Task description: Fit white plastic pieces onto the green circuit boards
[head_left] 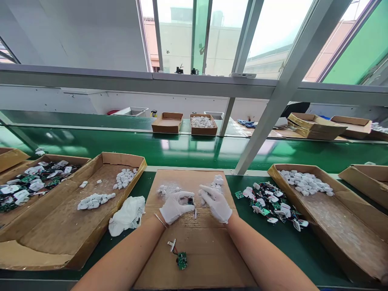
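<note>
My left hand (177, 207), in a white glove, is closed on a small circuit board (190, 201); a white part (195, 213) hangs below it. Most of the board is hidden by the fingers. To its right, my gloved right hand (216, 203) has its fingers stretched out and nothing visible in them. Just behind that hand lies a small pile of white plastic pieces (217, 181). More white pieces (163, 189) lie behind my left hand. Nearer to me, a green circuit board (182, 260) with a wired white piece rests on the cardboard sheet (212, 258).
On the right, a heap of wired circuit boards (273, 204) lies beside a cardboard tray (342, 220) with white pieces. At left stand another tray (57, 218), a crumpled white cloth (127, 215) and a box of boards (33, 182). A slanted metal post (266, 117) rises behind.
</note>
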The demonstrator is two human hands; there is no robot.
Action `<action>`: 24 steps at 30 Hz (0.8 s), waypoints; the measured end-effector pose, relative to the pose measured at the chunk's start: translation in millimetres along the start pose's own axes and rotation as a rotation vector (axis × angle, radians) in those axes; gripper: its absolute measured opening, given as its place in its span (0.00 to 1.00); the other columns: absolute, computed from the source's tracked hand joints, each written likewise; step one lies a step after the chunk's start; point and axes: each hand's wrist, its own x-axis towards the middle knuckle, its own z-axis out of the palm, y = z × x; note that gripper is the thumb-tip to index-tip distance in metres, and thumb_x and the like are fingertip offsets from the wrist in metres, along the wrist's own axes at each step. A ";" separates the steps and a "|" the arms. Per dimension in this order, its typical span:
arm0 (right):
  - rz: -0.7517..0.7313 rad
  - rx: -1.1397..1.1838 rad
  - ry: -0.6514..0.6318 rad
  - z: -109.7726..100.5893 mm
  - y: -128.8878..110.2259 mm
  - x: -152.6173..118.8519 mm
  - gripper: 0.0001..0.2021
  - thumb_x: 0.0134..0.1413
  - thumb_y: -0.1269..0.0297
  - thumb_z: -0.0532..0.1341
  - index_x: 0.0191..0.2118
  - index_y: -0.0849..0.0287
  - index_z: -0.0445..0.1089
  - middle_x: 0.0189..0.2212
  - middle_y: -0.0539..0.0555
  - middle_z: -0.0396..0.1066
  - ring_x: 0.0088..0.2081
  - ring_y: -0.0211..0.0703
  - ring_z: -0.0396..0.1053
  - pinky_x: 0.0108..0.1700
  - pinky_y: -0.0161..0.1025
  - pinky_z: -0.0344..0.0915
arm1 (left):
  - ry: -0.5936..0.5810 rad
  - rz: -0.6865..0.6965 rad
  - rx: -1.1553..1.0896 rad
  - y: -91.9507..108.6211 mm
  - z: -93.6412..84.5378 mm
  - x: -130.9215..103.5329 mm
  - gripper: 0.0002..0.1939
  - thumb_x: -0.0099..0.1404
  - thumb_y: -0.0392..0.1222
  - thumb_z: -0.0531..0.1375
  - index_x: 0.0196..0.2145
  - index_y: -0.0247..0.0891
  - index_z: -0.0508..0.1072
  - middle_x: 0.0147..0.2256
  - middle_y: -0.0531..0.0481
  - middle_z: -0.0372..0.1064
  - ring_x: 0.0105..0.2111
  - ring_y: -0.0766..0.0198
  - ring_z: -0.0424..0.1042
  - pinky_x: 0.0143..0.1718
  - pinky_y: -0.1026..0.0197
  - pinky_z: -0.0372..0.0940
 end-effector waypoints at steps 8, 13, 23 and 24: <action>-0.026 0.054 -0.057 -2.0 5.1 -1.9 0.16 0.46 0.54 0.68 0.36 0.58 0.70 0.32 0.53 0.73 0.28 0.41 0.70 0.32 0.39 0.68 | 0.022 0.004 -0.075 0.3 -1.5 0.6 0.26 0.44 0.34 0.72 0.43 0.34 0.73 0.39 0.44 0.76 0.41 0.57 0.75 0.49 0.52 0.68; 0.031 -0.050 0.006 -4.0 4.5 -1.6 0.16 0.41 0.54 0.69 0.33 0.57 0.69 0.18 0.45 0.66 0.18 0.36 0.63 0.21 0.35 0.61 | 0.036 -0.019 -0.008 1.4 -0.8 -0.6 0.23 0.42 0.34 0.73 0.38 0.33 0.72 0.37 0.44 0.76 0.39 0.57 0.76 0.47 0.51 0.69; 0.032 -0.020 -0.016 -4.0 12.0 -0.2 0.22 0.47 0.52 0.67 0.46 0.60 0.73 0.30 0.55 0.76 0.26 0.43 0.73 0.32 0.42 0.72 | 0.080 -0.032 -0.078 3.5 0.8 1.2 0.26 0.41 0.36 0.73 0.40 0.33 0.76 0.42 0.40 0.77 0.43 0.52 0.76 0.51 0.48 0.69; 0.044 -0.012 0.008 -3.6 13.7 0.1 0.22 0.44 0.53 0.68 0.43 0.60 0.73 0.29 0.55 0.76 0.26 0.43 0.73 0.32 0.42 0.73 | 0.085 -0.028 -0.084 3.5 0.7 1.2 0.26 0.41 0.37 0.73 0.40 0.32 0.75 0.42 0.40 0.77 0.43 0.52 0.76 0.51 0.48 0.69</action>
